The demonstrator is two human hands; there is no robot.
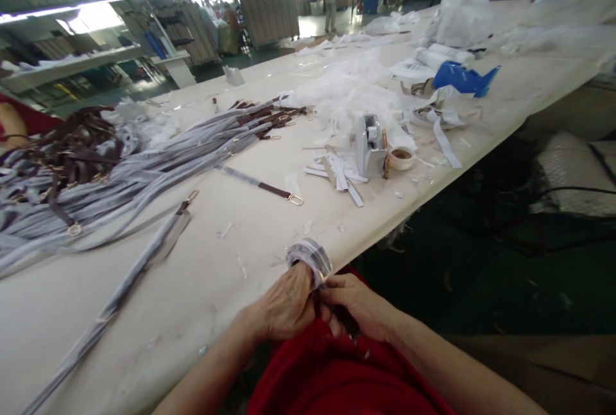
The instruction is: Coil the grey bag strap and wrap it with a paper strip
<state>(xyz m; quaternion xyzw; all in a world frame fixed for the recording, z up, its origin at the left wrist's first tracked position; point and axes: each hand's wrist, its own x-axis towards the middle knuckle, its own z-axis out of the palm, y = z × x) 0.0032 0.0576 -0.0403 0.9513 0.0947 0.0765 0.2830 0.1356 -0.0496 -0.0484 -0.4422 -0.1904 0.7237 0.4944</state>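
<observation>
At the near edge of the table [202, 274], the coiled strap [310, 253] is clasped in the left grip [289, 299], a dark length [347, 321] pinched by the right grip [353, 299]; loops are best kept snug.

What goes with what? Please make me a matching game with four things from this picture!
Things:
1. tape dispenser
2. coiled strap
3. person's clothing
4. short strap

Clues:
A. red
B. partly brown, lying flat
C. grey
D. held between left hand and right hand

Right pairs: 1-C, 2-D, 3-A, 4-B
</observation>
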